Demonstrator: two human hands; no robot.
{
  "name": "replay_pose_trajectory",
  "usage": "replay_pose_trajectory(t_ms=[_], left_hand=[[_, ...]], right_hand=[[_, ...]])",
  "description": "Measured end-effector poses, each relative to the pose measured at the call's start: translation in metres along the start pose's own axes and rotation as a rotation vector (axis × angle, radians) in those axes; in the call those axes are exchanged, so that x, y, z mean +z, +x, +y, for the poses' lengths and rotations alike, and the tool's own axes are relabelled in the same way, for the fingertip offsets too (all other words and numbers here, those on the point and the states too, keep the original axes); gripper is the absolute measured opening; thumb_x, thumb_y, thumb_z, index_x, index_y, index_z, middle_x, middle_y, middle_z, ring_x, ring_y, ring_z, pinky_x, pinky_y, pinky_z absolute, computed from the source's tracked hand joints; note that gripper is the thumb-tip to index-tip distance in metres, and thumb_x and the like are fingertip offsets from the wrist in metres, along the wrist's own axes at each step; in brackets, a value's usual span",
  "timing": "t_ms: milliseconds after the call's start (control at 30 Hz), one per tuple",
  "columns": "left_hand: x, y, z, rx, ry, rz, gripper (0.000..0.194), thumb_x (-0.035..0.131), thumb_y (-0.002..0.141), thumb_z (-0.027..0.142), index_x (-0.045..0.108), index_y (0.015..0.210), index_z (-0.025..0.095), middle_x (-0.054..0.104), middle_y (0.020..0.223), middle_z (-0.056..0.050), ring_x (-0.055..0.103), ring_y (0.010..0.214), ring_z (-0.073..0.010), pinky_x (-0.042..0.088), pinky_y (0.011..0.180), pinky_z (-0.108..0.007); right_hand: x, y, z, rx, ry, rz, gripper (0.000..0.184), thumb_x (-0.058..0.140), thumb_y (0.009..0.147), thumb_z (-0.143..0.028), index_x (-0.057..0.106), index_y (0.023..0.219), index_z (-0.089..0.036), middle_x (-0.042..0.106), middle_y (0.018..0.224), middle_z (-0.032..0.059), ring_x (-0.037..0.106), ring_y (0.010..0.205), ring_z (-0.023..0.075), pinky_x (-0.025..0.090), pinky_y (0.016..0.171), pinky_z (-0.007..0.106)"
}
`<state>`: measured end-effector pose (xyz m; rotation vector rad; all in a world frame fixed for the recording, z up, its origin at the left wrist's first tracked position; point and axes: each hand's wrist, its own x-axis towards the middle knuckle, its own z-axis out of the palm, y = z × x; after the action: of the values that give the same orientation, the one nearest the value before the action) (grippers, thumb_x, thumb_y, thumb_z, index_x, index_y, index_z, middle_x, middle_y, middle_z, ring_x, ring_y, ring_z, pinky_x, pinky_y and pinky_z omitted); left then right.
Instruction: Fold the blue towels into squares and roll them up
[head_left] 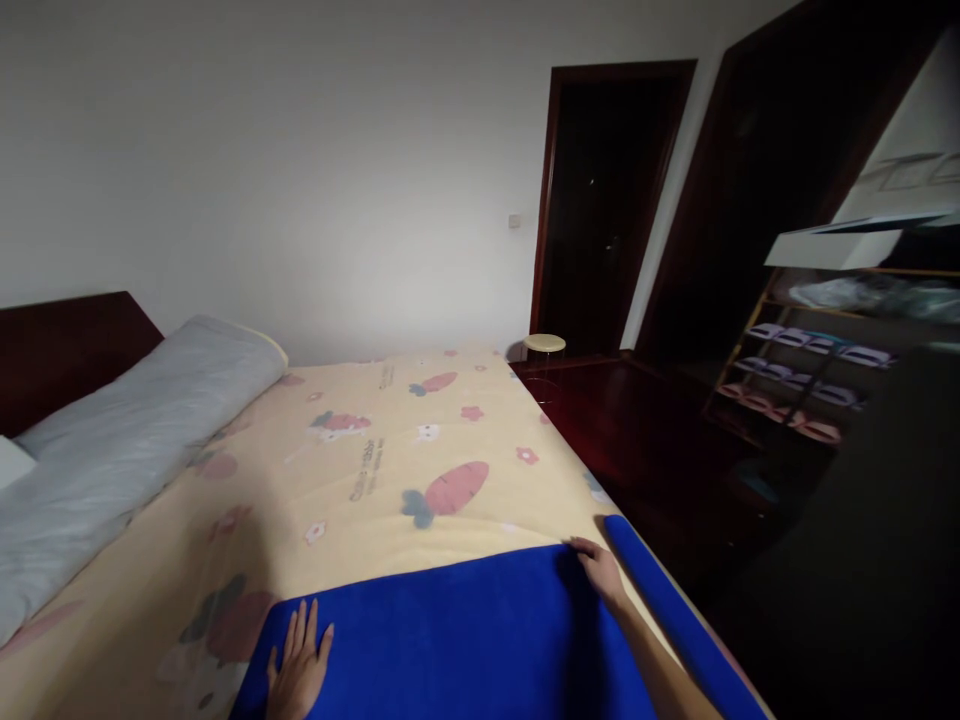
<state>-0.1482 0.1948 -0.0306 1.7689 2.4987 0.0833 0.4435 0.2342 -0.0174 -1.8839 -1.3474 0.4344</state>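
Observation:
A plain blue cloth [450,630], soft and towel-like, lies spread over the near part of the bed. My left hand [300,655] rests flat on its left far corner, fingers stretched and apart. At the right far corner, my right hand [598,566] has its fingers closed over the cloth's edge; the thumb is mostly hidden. To the right of that forearm, a narrow folded blue cloth [667,600] runs along the bed's edge. Under both lies a cream bedsheet [405,430] printed with carrots, rabbits and flowers. The near end of the spread cloth is out of frame.
A grey pillow [172,390] lies at the left against a dark headboard [67,335]. Beyond the bed's far right corner stands a round stool [544,343] near a dark door [615,200]. On the right, a rack [795,370] holds several pairs of slippers.

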Motion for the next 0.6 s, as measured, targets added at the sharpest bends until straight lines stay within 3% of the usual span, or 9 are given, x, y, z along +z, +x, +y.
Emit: replay_pose_trajectory(t_ms=[133,233,333,400,467,533,600], left_hand=[[0.003,0.001,0.000,0.000,0.012,-0.010,0.065,0.018,0.093,0.048,0.017,0.153,0.023,0.017,0.162,-0.003,0.017,0.148,-0.0182,0.020,0.118,-0.048],[0.005,0.002,-0.003,0.002,-0.007,0.004,0.065,0.017,0.093,0.048,0.018,0.153,0.024,0.018,0.162,-0.003,0.018,0.148,-0.0189,0.020,0.118,-0.050],[0.003,0.004,-0.007,0.006,-0.015,-0.008,0.064,0.016,0.094,0.048,0.017,0.153,0.023,0.015,0.162,-0.004,0.016,0.149,-0.0193,0.020,0.118,-0.051],[-0.003,0.004,0.001,-0.016,-0.012,-0.014,0.062,0.016,0.095,0.044,0.018,0.153,0.021,0.016,0.162,-0.006,0.018,0.148,-0.0196,0.020,0.117,-0.052],[-0.010,0.000,0.024,-0.047,-0.015,0.040,0.059,0.017,0.095,0.035,0.017,0.152,0.019,0.018,0.161,-0.009,0.019,0.148,-0.0194,0.020,0.117,-0.053],[-0.016,-0.011,0.064,-0.016,-0.028,0.145,0.058,0.017,0.095,0.027,0.016,0.153,0.020,0.019,0.161,-0.009,0.016,0.149,-0.0184,0.019,0.116,-0.054],[-0.018,-0.028,0.114,0.167,-0.044,0.155,0.057,0.019,0.095,0.023,0.020,0.152,0.023,0.018,0.161,-0.006,0.014,0.149,-0.0176,0.020,0.117,-0.050]], right_hand=[[0.004,0.010,-0.007,-0.005,-0.075,-0.030,0.041,0.042,0.065,-0.025,0.077,0.088,-0.021,0.074,0.104,0.0071,0.067,0.105,0.0250,0.049,0.098,0.041],[0.004,0.008,-0.010,0.004,-0.155,-0.033,0.045,0.042,0.067,-0.021,0.076,0.095,-0.017,0.070,0.117,0.0112,0.064,0.112,0.0263,0.045,0.102,0.041],[0.005,-0.010,-0.014,-0.009,-0.245,-0.009,0.055,0.041,0.071,-0.018,0.068,0.118,-0.010,0.050,0.143,0.0170,0.046,0.133,0.0298,0.034,0.111,0.046],[0.012,-0.030,-0.022,-0.104,-0.348,-0.042,0.061,0.037,0.078,-0.017,0.053,0.137,-0.012,0.036,0.153,0.0142,0.029,0.143,0.0278,0.026,0.115,0.049],[0.027,-0.054,-0.039,-0.246,-0.435,-0.148,0.063,0.031,0.085,-0.017,0.036,0.148,-0.018,0.029,0.157,0.0088,0.020,0.146,0.0233,0.023,0.116,0.050],[0.053,-0.081,-0.066,-0.361,-0.424,-0.299,0.060,0.027,0.091,-0.021,0.028,0.151,-0.023,0.025,0.158,0.0050,0.017,0.147,0.0202,0.022,0.116,0.048],[0.085,-0.107,-0.101,-0.430,-0.360,-0.437,0.057,0.027,0.095,-0.027,0.026,0.152,-0.024,0.019,0.159,0.0044,0.017,0.147,0.0203,0.020,0.117,0.046]])
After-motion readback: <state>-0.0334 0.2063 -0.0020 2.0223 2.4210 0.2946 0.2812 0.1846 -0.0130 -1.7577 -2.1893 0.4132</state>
